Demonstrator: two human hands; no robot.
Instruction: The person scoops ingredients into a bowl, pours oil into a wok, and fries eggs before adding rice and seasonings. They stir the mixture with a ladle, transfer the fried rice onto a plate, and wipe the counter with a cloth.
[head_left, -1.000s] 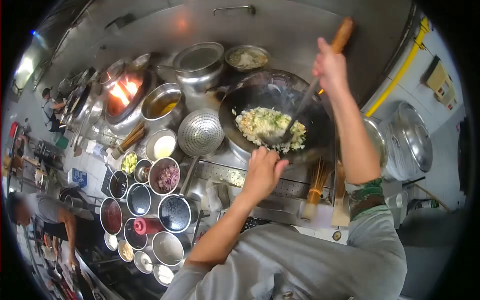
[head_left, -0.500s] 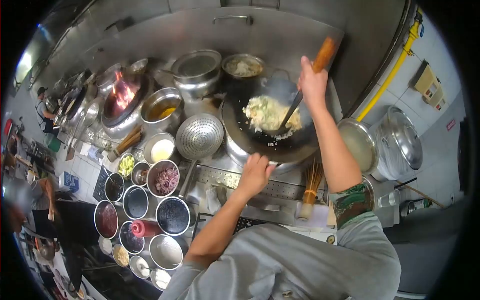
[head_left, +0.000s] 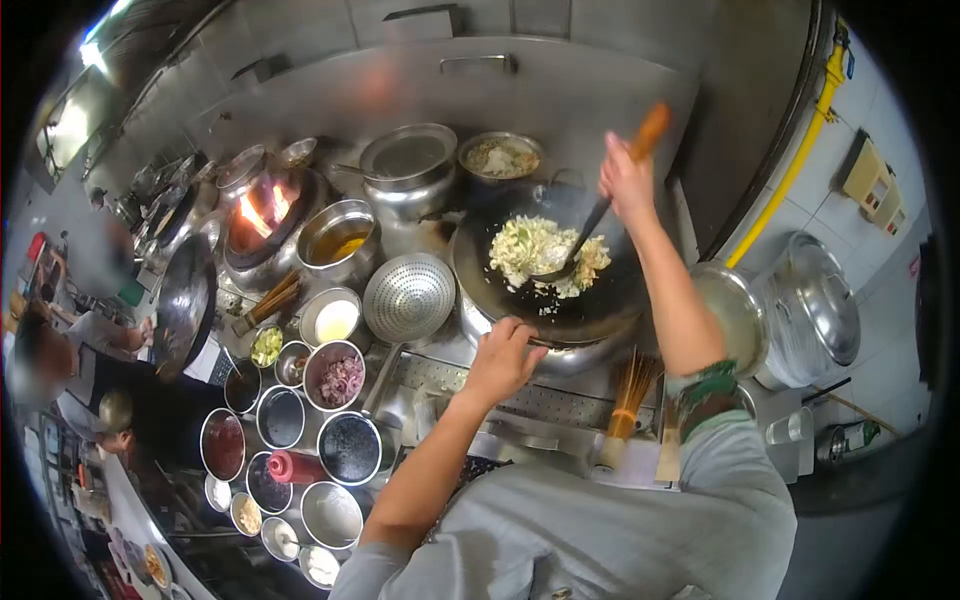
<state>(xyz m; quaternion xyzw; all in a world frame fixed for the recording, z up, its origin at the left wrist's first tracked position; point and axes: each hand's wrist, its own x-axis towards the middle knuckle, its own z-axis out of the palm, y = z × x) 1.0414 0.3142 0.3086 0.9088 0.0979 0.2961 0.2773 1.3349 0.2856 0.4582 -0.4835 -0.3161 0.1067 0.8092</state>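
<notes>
My right hand point(head_left: 628, 188) is closed round the wooden-handled wok ladle point(head_left: 591, 224). Its head rests in a pale heap of fried rice point(head_left: 530, 250) with egg-like pieces. The heap lies in a large dark wok point(head_left: 600, 318) on the burner, and loose grains are scattered below it. At the wok's near left rim, my left hand point(head_left: 503, 362) has its fingers bent over the edge, gripping it; what the palm covers is hidden. A perforated strainer point(head_left: 408, 298) lies just left of the wok, and a bamboo brush point(head_left: 628, 405) stands to the right of my left hand.
Flames rise from a second burner point(head_left: 262, 212) at left. Several bowls surround a red squeeze bottle point(head_left: 293, 467); one holds chopped onion point(head_left: 335, 376). A co-worker point(head_left: 95, 350) stands at left beside a raised dark wok point(head_left: 186, 305). A lidded pot point(head_left: 815, 300) is at right.
The view has tilted slightly upward. The rice heap looks looser and broader, with the ladle shifted a little in it. At left, the co-worker has come nearer, with a dark wok now raised.
</notes>
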